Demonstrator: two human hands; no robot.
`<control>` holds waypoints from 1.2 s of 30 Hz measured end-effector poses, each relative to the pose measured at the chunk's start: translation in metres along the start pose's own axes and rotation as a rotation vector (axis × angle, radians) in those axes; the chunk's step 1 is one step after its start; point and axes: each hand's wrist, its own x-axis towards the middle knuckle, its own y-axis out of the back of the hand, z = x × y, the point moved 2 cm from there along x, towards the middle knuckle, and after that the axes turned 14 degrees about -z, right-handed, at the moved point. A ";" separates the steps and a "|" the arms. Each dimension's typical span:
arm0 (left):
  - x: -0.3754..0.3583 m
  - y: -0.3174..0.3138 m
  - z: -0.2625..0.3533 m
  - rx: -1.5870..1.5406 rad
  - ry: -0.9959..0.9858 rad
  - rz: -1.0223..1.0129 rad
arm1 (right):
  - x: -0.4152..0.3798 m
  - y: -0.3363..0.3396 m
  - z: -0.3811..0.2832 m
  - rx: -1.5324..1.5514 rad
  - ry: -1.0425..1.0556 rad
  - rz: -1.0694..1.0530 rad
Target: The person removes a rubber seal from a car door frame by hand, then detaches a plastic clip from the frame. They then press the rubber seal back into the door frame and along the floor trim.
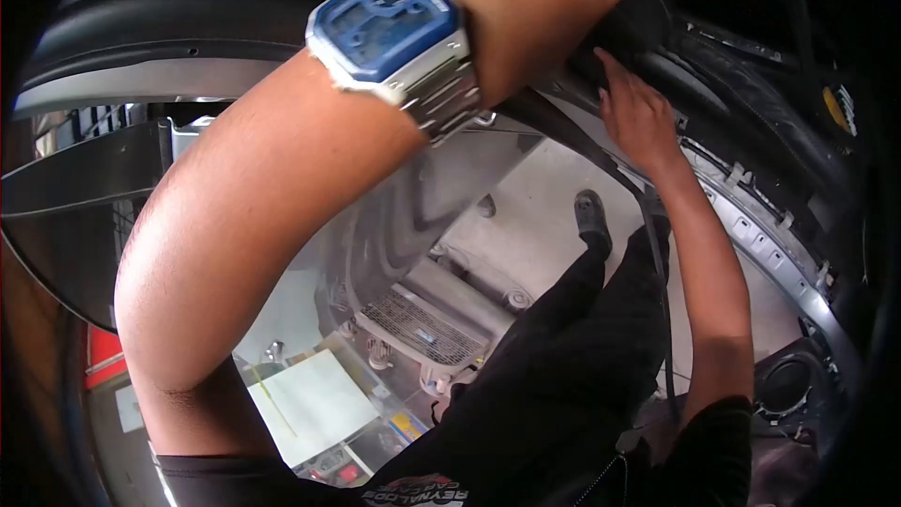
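My left hand (pixel 537 9) reaches across the top of the view, close to dark car trim. Its fingers are hidden behind the hand and past the frame edge, so what they hold cannot be seen. A silver watch with a blue face (pixel 389 23) sits on that wrist. Further right, my right hand (pixel 643 120) rests against the dark trim, index finger stretched out and fingers apart. Below and beside it runs a thin black strip (pixel 608 161), like a rubber seal, which bends and hangs down along my right forearm.
Bare silver door metal (pixel 765 242) with clips curves down the right side, above a round speaker (pixel 786 383). Black stitched trim (pixel 169 28) lies upper left, a side mirror (pixel 84 174) below it. Beneath are a white sheet (pixel 314 404), a mesh grille (pixel 422 327) and my shoe (pixel 591 214).
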 end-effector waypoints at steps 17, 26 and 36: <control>-0.004 -0.039 0.013 0.219 -0.318 0.196 | -0.028 0.001 -0.088 0.345 -0.288 0.251; -0.006 -0.038 0.014 0.174 -0.329 0.249 | -0.004 -0.013 -0.116 0.533 -0.318 0.310; -0.004 -0.042 0.015 0.177 -0.328 0.221 | 0.009 0.014 -0.099 0.622 -0.497 -0.048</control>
